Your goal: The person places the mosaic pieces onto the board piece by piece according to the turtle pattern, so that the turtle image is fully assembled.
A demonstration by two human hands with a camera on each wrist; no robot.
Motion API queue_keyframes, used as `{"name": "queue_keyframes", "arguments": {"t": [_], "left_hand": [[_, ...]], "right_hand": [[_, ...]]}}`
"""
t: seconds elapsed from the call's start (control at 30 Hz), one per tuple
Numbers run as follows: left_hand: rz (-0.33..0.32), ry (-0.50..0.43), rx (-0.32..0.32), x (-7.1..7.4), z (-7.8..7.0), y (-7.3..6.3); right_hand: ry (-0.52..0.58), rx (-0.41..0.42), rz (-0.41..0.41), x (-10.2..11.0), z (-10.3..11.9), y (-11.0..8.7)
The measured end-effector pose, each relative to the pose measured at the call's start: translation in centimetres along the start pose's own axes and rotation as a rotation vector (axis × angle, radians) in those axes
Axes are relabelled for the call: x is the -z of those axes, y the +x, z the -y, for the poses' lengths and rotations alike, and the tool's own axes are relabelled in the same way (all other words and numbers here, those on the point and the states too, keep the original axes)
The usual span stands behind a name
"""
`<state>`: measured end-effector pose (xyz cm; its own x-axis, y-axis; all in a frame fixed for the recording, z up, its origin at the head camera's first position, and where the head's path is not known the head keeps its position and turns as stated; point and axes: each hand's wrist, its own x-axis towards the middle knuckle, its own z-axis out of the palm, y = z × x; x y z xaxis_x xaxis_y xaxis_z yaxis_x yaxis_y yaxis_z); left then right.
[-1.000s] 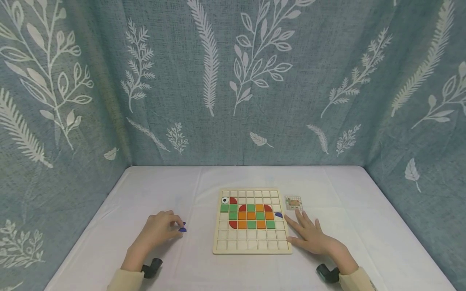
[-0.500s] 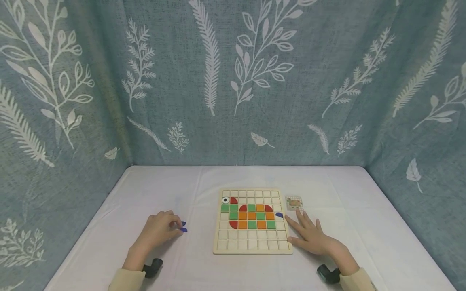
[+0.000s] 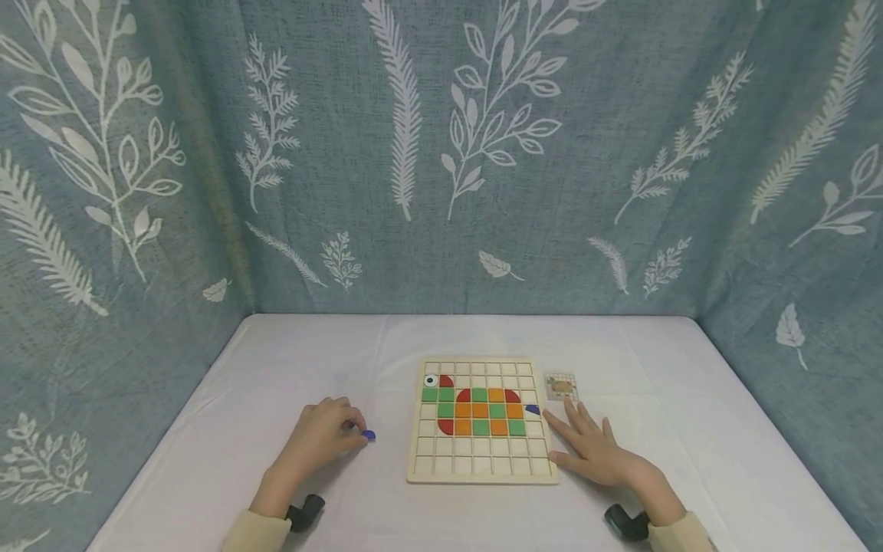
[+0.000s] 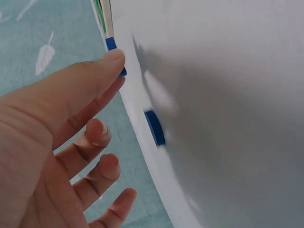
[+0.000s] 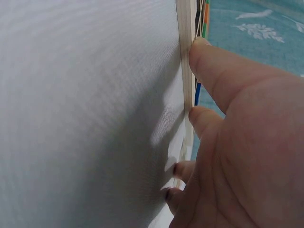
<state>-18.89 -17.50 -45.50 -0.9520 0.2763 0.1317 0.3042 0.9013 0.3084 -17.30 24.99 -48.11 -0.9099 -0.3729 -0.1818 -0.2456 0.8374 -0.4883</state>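
In the head view my left hand pinches a small blue puzzle piece between thumb and index finger, left of the board. Below that pinch, the left wrist view has a second blue piece near the white surface. The wooden grid board carries green, orange and red tiles in an animal-like shape, with a white eye tile at upper left. One blue piece sits by the board's right edge. My right hand, fingers spread, touches that edge with thumb and index finger.
A small pattern card lies right of the board, just beyond the right fingertips. White cloth covers the table. Blue-green leaf-print curtains hang behind and along both sides.
My left hand has shifted right toward the board, taking the pinched blue piece along. The right hand stays at the board's edge. The whole view has drifted slightly.
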Motion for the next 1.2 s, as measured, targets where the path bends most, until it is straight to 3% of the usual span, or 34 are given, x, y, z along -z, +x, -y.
{"name": "queue_keyframes", "arguments": {"t": [0.33, 0.63, 1.2], "left_hand": [[-0.024, -0.002, -0.058, -1.4, -2.6, 0.4], [-0.042, -0.025, -0.16, -2.1, -4.6, 0.7], [-0.017, -0.1, -0.167, -3.2, -7.5, 2.8]], "right_hand": [[-0.004, -0.003, 0.001, 0.0, 0.0, 0.1], [-0.006, -0.011, 0.001, 0.1, 0.0, 0.1], [-0.006, -0.001, -0.001, 0.1, 0.0, 0.0]]}}
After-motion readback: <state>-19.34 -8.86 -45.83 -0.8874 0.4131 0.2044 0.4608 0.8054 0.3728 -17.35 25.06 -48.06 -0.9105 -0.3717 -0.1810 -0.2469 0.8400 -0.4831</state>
